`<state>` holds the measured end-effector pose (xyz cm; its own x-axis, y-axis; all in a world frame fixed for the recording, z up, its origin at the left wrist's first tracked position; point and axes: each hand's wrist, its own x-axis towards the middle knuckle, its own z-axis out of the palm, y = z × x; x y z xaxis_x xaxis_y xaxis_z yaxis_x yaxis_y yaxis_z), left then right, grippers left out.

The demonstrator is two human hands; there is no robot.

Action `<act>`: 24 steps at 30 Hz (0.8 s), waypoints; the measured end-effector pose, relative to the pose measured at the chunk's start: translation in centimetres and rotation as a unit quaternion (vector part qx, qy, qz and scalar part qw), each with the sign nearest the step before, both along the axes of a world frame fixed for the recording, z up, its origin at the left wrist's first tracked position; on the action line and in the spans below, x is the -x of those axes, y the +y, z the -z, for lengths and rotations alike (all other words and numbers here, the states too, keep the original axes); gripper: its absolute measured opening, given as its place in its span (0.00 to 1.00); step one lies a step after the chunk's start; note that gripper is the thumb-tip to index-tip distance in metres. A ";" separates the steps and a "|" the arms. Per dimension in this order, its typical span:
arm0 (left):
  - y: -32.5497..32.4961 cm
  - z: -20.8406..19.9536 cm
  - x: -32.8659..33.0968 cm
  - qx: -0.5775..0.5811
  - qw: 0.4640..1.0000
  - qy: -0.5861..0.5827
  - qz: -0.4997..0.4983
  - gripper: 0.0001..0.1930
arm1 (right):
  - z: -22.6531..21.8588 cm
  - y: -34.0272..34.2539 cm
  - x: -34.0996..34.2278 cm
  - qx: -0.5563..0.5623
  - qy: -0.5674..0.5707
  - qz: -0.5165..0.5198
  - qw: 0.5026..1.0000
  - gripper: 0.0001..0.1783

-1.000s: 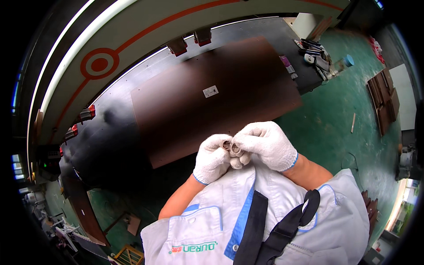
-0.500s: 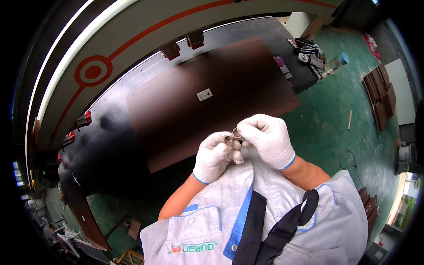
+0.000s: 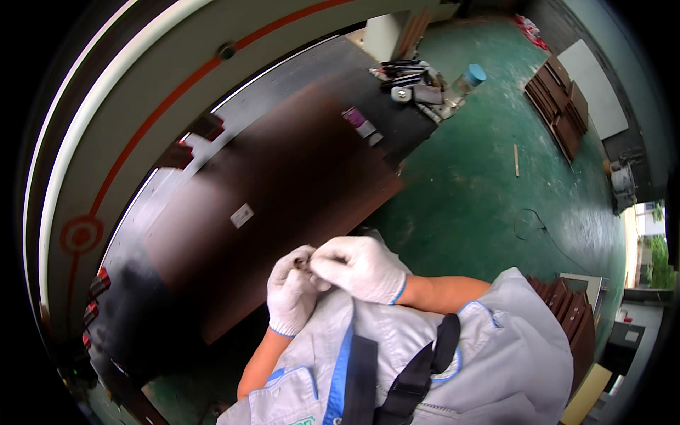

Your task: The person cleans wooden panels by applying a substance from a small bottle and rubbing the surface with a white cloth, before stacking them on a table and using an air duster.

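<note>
Small round piece (image 3: 301, 263), with a dark centre, sits at about 7 o'clock from the middle of the head view, at the gloved fingertips. It is blurred and too small to make out further.

The left hand (image 3: 291, 292), in a white glove, points toward 12 o'clock, its fingers bent and closed on the piece, which shows at the hand's 1 o'clock end. The left forearm (image 3: 263, 360) rises from 7 o'clock toward 1 o'clock. The right hand (image 3: 363, 268), gloved likewise, comes in from 4 o'clock with its back upward and its fingers curled toward 9 o'clock. Its thumb and forefinger come together just beside the piece; whether they grip anything cannot be told. Seen from this hand, the piece lies at 9 o'clock.

The hands are close together in front of the grey jacket (image 3: 489, 354). Beyond them, toward 10 o'clock, a brown board (image 3: 283, 170) lies on a dark table (image 3: 392, 129), with a white label (image 3: 241, 215) at 9 o'clock. A jar (image 3: 470, 76) with a blue lid stands between 1 and 2 o'clock.
</note>
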<state>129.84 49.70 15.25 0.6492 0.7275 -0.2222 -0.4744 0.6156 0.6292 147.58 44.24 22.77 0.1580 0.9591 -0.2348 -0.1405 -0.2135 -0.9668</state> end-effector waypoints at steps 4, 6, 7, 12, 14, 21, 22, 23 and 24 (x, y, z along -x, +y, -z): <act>2.0 -1.7 -6.8 0.062 0.995 -0.063 0.038 0.16 | 1.5 2.0 -6.8 -0.033 -0.101 -0.010 0.994 0.10; 2.8 -0.8 -9.0 0.132 0.983 -0.112 0.054 0.12 | 0.8 2.7 -10.8 -0.038 -0.125 -0.027 0.991 0.11; 2.8 -1.9 -10.6 0.161 0.983 -0.072 0.042 0.11 | 1.7 2.5 -12.8 -0.033 -0.105 -0.054 0.992 0.12; 4.0 -2.4 -17.0 0.211 0.975 -0.037 0.059 0.09 | 6.8 2.5 -20.5 -0.013 -0.164 -0.059 0.985 0.13; 4.0 -2.9 -18.6 0.242 0.969 -0.028 0.041 0.09 | 8.6 2.8 -23.1 0.024 -0.171 -0.015 0.985 0.14; 5.1 -2.4 -21.9 0.219 0.974 -0.026 0.053 0.10 | 14.9 2.8 -33.9 0.123 -0.195 0.160 0.960 0.13; 5.4 -2.4 -21.9 0.205 0.977 -0.024 0.063 0.11 | 17.2 2.4 -35.7 0.131 -0.202 0.227 0.944 0.13; 5.5 -2.2 -21.9 0.216 0.975 -0.017 0.059 0.10 | 18.9 2.2 -38.0 0.148 -0.204 0.288 0.924 0.12; 5.5 -2.1 -22.1 0.216 0.975 -0.016 0.058 0.10 | 19.0 2.4 -40.5 0.161 -0.198 0.342 0.905 0.13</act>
<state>151.92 55.23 17.38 0.7330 0.4928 -0.4688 -0.4020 0.8699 0.2858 188.10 46.67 3.82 0.8210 0.4978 -0.2798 -0.0030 -0.4862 -0.8738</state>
